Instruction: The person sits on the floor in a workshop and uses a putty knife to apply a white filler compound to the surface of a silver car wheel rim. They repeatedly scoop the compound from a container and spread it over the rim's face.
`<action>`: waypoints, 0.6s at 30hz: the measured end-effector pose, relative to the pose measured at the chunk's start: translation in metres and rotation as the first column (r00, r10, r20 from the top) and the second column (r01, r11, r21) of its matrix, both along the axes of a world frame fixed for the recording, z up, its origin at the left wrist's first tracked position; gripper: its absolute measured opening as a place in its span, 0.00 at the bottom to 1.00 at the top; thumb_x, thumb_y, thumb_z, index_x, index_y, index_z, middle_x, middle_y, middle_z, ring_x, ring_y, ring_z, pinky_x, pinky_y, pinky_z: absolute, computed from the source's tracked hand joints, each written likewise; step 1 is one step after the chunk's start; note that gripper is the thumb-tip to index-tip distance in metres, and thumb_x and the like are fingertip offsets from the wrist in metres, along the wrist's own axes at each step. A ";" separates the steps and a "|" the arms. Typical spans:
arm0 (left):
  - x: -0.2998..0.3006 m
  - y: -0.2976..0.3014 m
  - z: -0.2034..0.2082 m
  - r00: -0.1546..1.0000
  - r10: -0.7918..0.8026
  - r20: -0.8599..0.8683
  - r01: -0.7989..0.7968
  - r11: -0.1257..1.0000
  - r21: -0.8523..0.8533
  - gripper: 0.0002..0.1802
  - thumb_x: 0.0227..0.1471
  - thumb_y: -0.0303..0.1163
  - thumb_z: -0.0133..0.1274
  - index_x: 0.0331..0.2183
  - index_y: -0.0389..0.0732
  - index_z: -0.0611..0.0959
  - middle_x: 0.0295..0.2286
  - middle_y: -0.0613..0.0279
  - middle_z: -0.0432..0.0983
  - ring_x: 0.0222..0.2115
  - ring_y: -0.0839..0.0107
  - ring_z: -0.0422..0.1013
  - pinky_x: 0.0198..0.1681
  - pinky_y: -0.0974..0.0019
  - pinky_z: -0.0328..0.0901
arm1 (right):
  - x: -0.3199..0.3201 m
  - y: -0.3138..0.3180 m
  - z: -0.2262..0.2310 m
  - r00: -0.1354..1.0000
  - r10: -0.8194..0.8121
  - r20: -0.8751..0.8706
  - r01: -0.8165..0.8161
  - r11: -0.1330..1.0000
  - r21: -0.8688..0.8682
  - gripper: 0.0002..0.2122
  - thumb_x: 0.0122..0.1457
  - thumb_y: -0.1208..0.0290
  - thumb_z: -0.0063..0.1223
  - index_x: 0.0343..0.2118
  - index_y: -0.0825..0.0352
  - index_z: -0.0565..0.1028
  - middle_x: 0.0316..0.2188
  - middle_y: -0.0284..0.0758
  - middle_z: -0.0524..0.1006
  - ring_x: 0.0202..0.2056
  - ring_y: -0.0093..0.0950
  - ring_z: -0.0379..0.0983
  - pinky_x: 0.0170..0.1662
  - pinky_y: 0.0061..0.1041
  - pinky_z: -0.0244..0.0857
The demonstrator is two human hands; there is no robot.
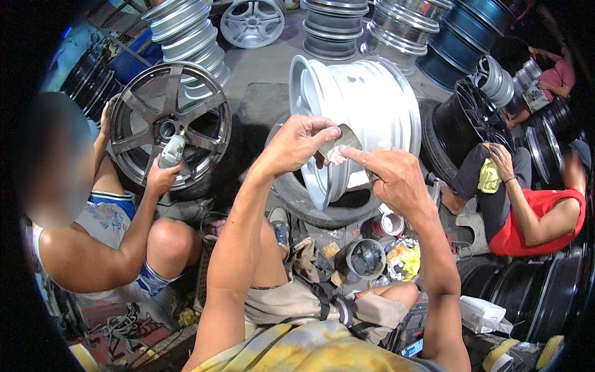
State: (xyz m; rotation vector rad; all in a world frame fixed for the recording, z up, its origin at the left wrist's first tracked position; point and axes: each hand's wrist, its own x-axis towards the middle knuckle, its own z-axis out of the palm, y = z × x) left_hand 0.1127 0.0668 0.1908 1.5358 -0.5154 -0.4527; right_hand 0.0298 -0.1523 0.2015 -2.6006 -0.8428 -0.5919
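My left hand is closed on a thin dark flat plate, pinched between thumb and fingers. Pale pinkish paste sits on the plate's lower part. My right hand stretches its index finger onto the paste, while its other fingers curl in, partly hidden. Light smears of paste show on that finger. Behind both hands a silver-white wheel rim lies on its side edge, barrel facing right, over a black tire. A white patch shows below my right hand; I cannot make out what it is.
At left a person holds a power tool against a dark spoked wheel. A person in red sits at right by a black wheel. Rim stacks stand behind. Near my legs are a bucket and an opened can.
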 end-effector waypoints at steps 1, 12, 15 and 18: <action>0.001 0.000 0.000 1.000 -0.003 -0.028 0.003 1.000 -0.013 0.14 0.62 0.37 0.54 0.36 0.34 0.84 0.23 0.68 0.78 0.21 0.82 0.70 0.23 0.75 0.66 | 0.001 -0.001 -0.001 1.000 0.004 -0.001 -0.005 0.999 -0.036 0.28 0.44 0.85 0.51 0.51 0.53 0.77 0.22 0.31 0.75 0.26 0.33 0.73 0.32 0.34 0.65; 0.008 0.014 -0.006 0.962 0.212 -0.171 -0.248 0.941 -0.229 0.14 0.62 0.37 0.55 0.36 0.35 0.83 0.24 0.66 0.78 0.21 0.80 0.71 0.25 0.75 0.67 | 0.147 -0.062 0.017 0.962 -0.149 -0.231 0.192 0.965 0.178 0.19 0.52 0.79 0.44 0.45 0.63 0.81 0.34 0.51 0.79 0.34 0.42 0.78 0.44 0.31 0.69; 0.007 0.018 -0.004 0.960 0.231 -0.159 -0.263 0.939 -0.223 0.14 0.62 0.37 0.54 0.36 0.34 0.83 0.25 0.65 0.78 0.21 0.79 0.71 0.25 0.75 0.68 | 0.179 -0.063 0.012 0.947 -0.230 -0.223 0.235 0.972 -0.006 0.20 0.52 0.78 0.45 0.47 0.62 0.81 0.33 0.52 0.79 0.32 0.42 0.76 0.43 0.31 0.68; 0.006 0.022 -0.002 0.959 0.245 -0.143 -0.272 0.939 -0.209 0.14 0.62 0.37 0.54 0.36 0.34 0.83 0.25 0.65 0.79 0.21 0.80 0.72 0.25 0.75 0.68 | 0.197 -0.065 0.004 0.950 -0.233 -0.208 0.229 0.972 -0.041 0.21 0.48 0.77 0.44 0.46 0.61 0.81 0.32 0.53 0.78 0.34 0.49 0.77 0.45 0.39 0.69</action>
